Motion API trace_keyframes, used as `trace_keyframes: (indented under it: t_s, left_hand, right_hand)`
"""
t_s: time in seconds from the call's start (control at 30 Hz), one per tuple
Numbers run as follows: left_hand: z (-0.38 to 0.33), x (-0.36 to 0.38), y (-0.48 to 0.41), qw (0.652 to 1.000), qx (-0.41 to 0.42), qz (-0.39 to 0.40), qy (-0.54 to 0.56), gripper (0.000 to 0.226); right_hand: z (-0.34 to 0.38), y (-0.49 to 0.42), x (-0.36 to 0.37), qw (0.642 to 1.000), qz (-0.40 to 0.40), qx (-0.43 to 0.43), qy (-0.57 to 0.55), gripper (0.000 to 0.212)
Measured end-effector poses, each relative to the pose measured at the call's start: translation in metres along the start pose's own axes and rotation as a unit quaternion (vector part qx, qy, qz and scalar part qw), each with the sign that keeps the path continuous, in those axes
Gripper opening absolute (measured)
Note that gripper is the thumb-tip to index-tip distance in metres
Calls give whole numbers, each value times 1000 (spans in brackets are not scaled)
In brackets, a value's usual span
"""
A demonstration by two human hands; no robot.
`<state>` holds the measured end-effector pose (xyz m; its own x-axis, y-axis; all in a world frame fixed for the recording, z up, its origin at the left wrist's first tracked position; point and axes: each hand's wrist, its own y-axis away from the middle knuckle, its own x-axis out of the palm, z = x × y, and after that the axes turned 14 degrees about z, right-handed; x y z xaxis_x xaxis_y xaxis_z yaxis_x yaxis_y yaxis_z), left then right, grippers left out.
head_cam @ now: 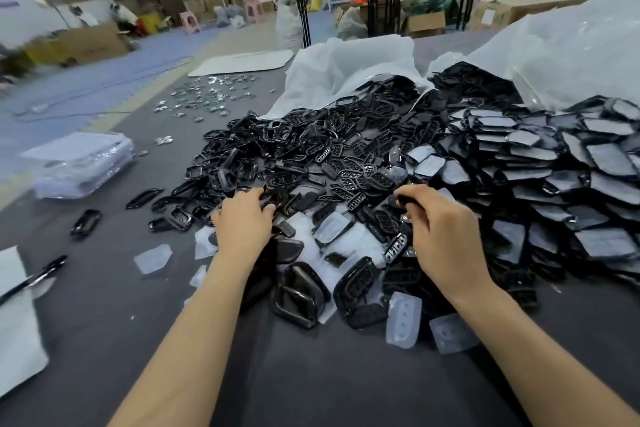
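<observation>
Over the bench (311,374), the left hand (242,222) curls round a black frame (274,198) just beyond its knuckles, the right hand (443,236) pinches a small black part (403,199); best lifted clear of the heap (346,149) singly.

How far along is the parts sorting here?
Looks done: stacked film-covered pieces on the right. In hand: right hand pinches a small black part; left hand reaches into the loose pile. Left: most of that pile, apparently.

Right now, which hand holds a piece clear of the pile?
The right hand: it pinches a small black piece; the left hand lies on the pile.
</observation>
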<state>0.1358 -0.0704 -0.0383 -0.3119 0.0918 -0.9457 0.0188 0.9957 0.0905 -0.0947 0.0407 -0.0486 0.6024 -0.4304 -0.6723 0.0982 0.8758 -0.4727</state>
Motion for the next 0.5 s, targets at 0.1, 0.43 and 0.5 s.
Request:
trace_keyframes:
  t_s: [0.1,0.43,0.5]
  left_hand:
    - [-2,-7,-7,999,21,-43,13,25]
    - [-67,-10,55,913,236,-81,324,12]
    - [-89,12,71,868,229,12,440,20]
  right_hand:
    - [-2,-1,-1,998,15,28,-59,24]
    - [4,-5,-1,884,27,141,-444,24]
    - [7,-5,-5,815,29,146,-561,17]
